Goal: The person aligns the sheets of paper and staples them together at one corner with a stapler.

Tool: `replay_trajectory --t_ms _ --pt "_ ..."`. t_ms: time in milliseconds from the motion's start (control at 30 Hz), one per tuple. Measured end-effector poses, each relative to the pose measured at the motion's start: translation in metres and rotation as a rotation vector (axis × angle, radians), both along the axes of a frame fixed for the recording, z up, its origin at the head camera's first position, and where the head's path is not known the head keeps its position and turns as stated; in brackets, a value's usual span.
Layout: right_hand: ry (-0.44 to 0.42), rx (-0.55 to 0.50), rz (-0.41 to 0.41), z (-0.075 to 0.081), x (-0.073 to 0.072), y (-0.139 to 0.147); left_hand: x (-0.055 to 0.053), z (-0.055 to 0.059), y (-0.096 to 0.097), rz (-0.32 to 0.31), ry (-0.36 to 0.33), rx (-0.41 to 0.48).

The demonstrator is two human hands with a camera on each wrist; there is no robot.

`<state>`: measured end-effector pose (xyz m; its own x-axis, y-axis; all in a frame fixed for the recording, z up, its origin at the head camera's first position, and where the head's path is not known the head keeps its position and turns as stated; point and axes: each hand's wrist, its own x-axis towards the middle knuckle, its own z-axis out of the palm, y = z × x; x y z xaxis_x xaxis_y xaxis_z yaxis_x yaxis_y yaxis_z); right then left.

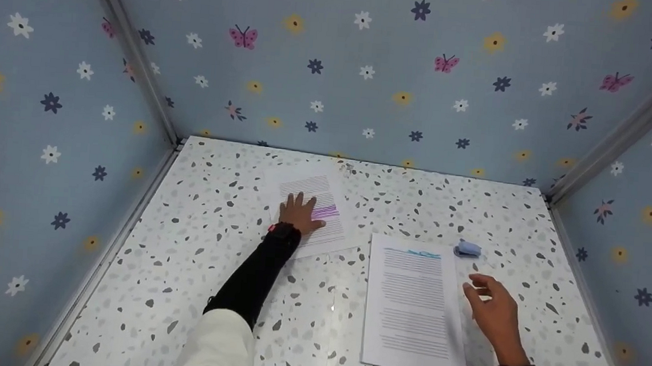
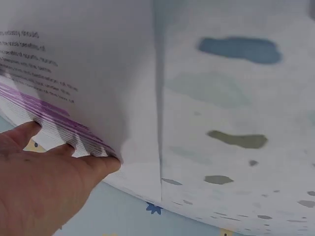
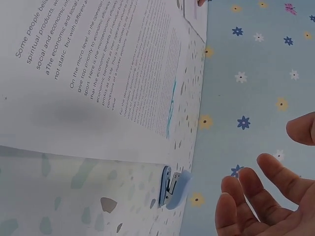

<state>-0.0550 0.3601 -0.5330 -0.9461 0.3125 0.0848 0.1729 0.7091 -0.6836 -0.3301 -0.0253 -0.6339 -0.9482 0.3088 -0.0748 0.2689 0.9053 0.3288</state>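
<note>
Flat on the far part of the table lies a printed sheet (image 1: 328, 237) with lines marked in purple. My left hand (image 1: 300, 213) rests on it with fingers spread; the left wrist view shows the fingertips touching the paper beside the purple marking (image 2: 59, 113). Nearer and to the right is a stack of printed sheets (image 1: 415, 304) with a blue marking near its top. A small blue stapler (image 1: 467, 249) sits just off the stack's upper right corner. My right hand (image 1: 492, 309) hovers right of the stack, fingers loosely bent and holding nothing, apart from the stapler.
The speckled white tabletop (image 1: 182, 265) is bounded by a patterned blue back wall (image 1: 333, 80) and side walls (image 1: 27, 185). Grey metal posts (image 1: 134, 49) stand where the walls meet.
</note>
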Motion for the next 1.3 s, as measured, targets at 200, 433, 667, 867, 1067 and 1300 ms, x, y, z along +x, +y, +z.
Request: replay_trajectory --t_ms 200,433,667,867,1067,1300 --pt "0.020 0.010 0.015 0.000 -0.005 -0.005 0.003 -0.001 -0.016 -0.069 0.013 0.039" --pt "0.015 -0.016 0.031 -0.004 -0.006 -0.012 0.022 0.008 -0.023 -0.072 -0.026 -0.023" --pt "0.038 0.000 0.045 -0.003 -0.004 -0.012 0.044 0.018 -0.025 -0.137 -0.036 0.018" --pt "0.021 -0.022 0.054 -0.008 -0.005 -0.017 0.056 0.017 -0.031 -0.136 -0.033 0.039" --pt "0.026 -0.010 0.065 -0.015 -0.003 -0.021 0.077 0.025 -0.038 -0.191 -0.044 0.057" --pt "0.046 -0.017 0.065 -0.016 -0.008 -0.023 0.084 0.027 -0.040 -0.224 -0.036 0.086"
